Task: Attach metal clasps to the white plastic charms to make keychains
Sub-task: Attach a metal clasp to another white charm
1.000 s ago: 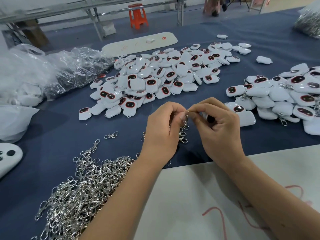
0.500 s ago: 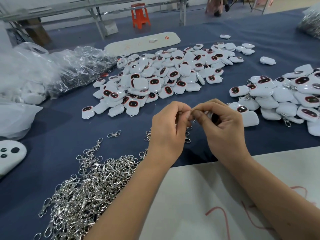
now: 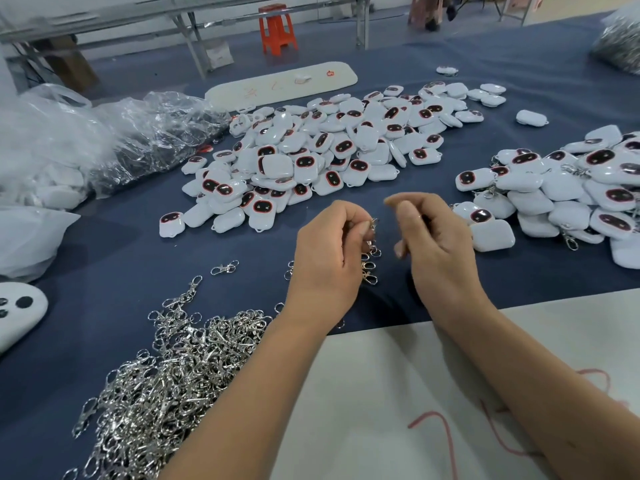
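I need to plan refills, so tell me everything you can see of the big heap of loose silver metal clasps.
The heap of silver metal clasps lies on the dark blue cloth at the near left, beside the left forearm. It is a tangled mound of shiny swivel lobster clasps with rings. A few strays lie apart at its far edge. Neither hand touches the heap; the left hand holds a separate small bunch.

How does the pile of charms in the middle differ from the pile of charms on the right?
The middle pile shows no metal clasps on its charms; in the right pile several charms carry clasps. The middle pile lies whole in view; the right pile runs past the picture's edge. Both hold white charms with dark, red-rimmed faces, on the blue cloth.
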`<state>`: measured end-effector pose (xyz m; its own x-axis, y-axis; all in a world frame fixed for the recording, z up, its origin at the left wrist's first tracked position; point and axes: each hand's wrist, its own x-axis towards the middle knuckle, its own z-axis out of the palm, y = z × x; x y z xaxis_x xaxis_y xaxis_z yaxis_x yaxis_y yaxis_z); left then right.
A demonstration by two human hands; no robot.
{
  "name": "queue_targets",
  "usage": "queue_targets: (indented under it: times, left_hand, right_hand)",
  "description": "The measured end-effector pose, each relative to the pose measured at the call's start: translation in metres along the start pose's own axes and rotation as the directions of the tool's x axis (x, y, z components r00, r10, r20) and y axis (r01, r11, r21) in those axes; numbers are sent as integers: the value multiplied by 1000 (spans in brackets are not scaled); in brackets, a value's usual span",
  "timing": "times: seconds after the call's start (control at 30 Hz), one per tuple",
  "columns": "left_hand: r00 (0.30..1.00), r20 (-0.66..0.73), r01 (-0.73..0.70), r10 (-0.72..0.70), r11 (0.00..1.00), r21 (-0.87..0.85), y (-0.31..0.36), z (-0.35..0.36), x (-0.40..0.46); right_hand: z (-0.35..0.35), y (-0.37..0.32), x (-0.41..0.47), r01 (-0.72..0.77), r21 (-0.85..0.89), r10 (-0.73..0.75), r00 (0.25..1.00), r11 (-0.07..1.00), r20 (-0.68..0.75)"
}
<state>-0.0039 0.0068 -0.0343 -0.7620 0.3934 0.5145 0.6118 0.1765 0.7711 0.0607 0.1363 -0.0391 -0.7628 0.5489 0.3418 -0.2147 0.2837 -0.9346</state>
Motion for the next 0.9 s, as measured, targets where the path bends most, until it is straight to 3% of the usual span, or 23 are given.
queue_targets:
  times: [0.13, 0.3, 0.43, 0.9]
  left_hand:
    - [998, 58, -1, -2, 999, 50, 0, -4, 0]
    - [976, 218, -14, -19, 989, 149, 4, -7, -1]
    - [956, 293, -26, -32, 981, 193, 9, -7, -2]
    - [939, 342, -65, -36, 959, 277, 12, -9, -2]
  right_hand:
    - [0, 5, 5, -138, 124, 139, 990, 983, 1]
    - [-3, 5, 4, -35, 5, 35, 996, 999, -83]
    - [-4, 6, 4, -126, 124, 140, 984, 984, -114]
    - [-4, 8, 3, -126, -22, 123, 985, 992, -119]
